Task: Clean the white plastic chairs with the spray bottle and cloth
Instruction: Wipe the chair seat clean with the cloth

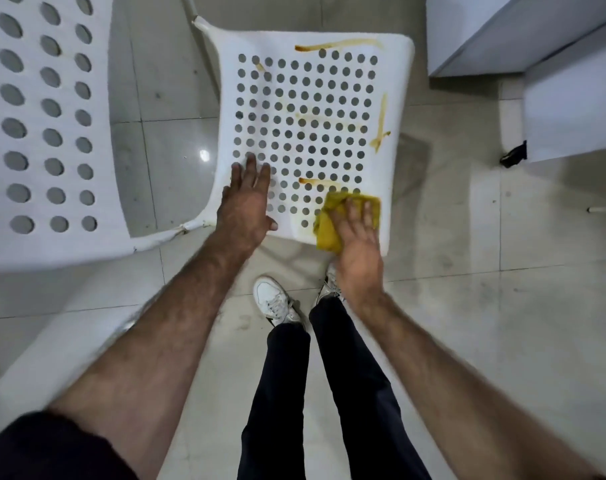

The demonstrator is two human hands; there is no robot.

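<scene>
The right hand (pixel 358 233) lies flat with fingers spread on a yellow cloth (pixel 332 220), pressing it onto the near right corner of the perforated white chair seat (pixel 329 32). The left hand (pixel 247 206) rests open, fingers straight, on the seat's near left edge, apparently steadying it. Brown streaks (pixel 339 45) run along the far edge, down the right edge and across the middle of the seat, so most of the wiping seems not yet done. A second perforated white chair (pixel 45 133) stands just beside, to the left. No spray bottle is in view.

Risks, as I judge them: the cloth already looks stained, so it could smear residue rather than lift it; dirt may lodge in the holes' rims; hard pushing near the seat's edge could slide or tip the chair on the glossy tiled floor (pixel 467 306).

No brand, label or writing can be read anywhere.
</scene>
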